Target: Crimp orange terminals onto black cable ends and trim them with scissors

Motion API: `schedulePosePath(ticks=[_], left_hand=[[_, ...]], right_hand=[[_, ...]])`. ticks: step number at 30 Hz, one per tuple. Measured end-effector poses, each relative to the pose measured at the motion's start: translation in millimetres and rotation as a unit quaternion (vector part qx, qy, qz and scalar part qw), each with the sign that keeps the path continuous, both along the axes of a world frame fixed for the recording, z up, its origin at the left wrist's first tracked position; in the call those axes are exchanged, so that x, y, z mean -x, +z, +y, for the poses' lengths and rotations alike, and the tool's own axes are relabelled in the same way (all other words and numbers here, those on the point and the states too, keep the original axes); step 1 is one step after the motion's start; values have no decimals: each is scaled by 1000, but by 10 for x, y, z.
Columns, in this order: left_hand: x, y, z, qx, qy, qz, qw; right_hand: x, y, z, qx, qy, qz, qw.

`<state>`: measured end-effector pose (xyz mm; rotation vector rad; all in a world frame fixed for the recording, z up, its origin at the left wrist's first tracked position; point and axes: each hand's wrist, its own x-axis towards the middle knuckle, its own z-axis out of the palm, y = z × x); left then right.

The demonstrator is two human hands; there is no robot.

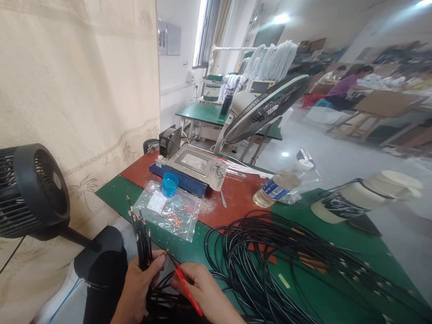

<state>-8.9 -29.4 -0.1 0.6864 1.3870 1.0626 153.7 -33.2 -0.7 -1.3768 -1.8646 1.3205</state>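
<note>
My left hand [141,282] is closed around a bundle of black cables [140,239] standing upright, with bare coppery and reddish tips. Between its thumb and forefinger, one cable end [166,251] sticks out to the right. My right hand [201,286] grips a slim red-handled tool [188,289], its thin dark tip pointing at that cable end. Whether the tip touches it I cannot tell. Just beyond the hands lies a clear plastic bag [168,212] with tiny orange-red pieces on it. A small blue round container [169,185] stands at the bag's far edge.
Coiled black cables [248,257] cover the right of the green table [195,241]. A flat metal-topped device [191,166] sits on a red mat [232,200]. Farther right are a plastic bottle [271,190] and a cream-coloured jar [342,202]. A black fan [30,193] stands left.
</note>
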Motion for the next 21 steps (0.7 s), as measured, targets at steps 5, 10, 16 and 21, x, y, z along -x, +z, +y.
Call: schedulePosePath(ticks=[5,10,16,21], left_hand=[[-24,-53,100,-14,-20,14,1000],[-97,-103,240,-33,13,13,999],[-147,-132,375,-38,25,1,999],[-127,-150,366,-42,22,-46,998]], right_hand=[[-52,-37,67,-24,-9,-26,999],[-72,-59,172,-27,-25,-34,999],[-54,-182,290,19,-51,31,998],[6,-221,381,83,-110,167,976]])
